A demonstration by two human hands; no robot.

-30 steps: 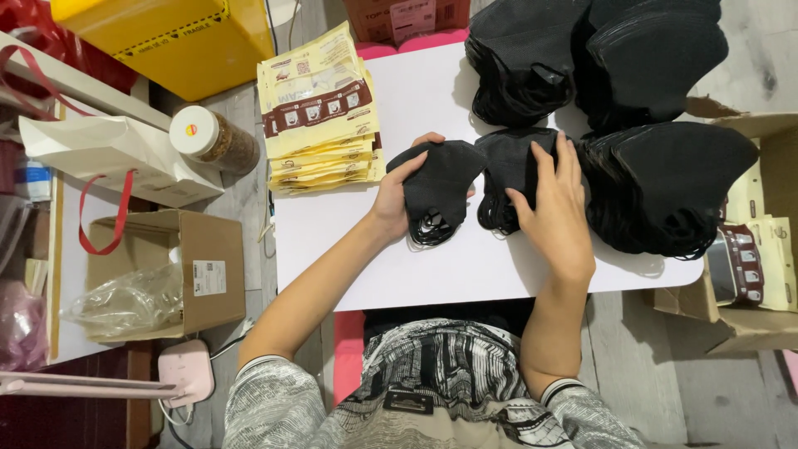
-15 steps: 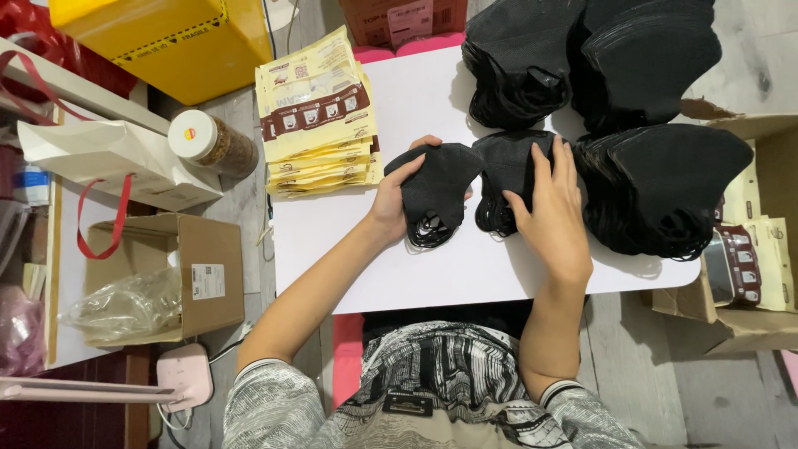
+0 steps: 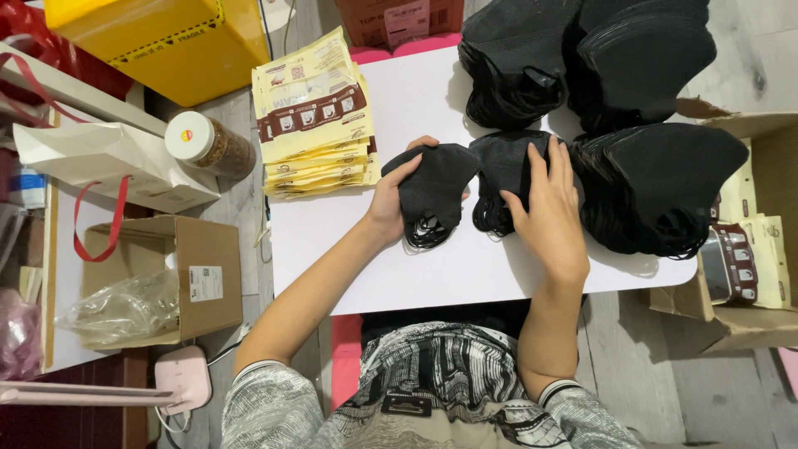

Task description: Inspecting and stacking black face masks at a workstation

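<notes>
left hand (image 3: pixel 391 199) curled around small stack of black fabric face masks (image 3: pixel 434 195) on white table (image 3: pixel 465 274), thumb on top. right hand (image 3: pixel 544 208) flat, fingers spread, pressing neighbouring black mask stack (image 3: pixel 503 170). beyond fingertips, larger black mask piles (image 3: pixel 515 71).

I am packing goods at a makeshift home workstation: a small white table (image 3: pixel 465 283) on a grey floor, piled with black face masks (image 3: pixel 657 191) and yellow retail pouches (image 3: pixel 320 116), with cardboard boxes (image 3: pixel 179 274), a yellow crate (image 3: pixel 166 37) and a paper shopping bag (image 3: pixel 108 162) crowding round.
</notes>
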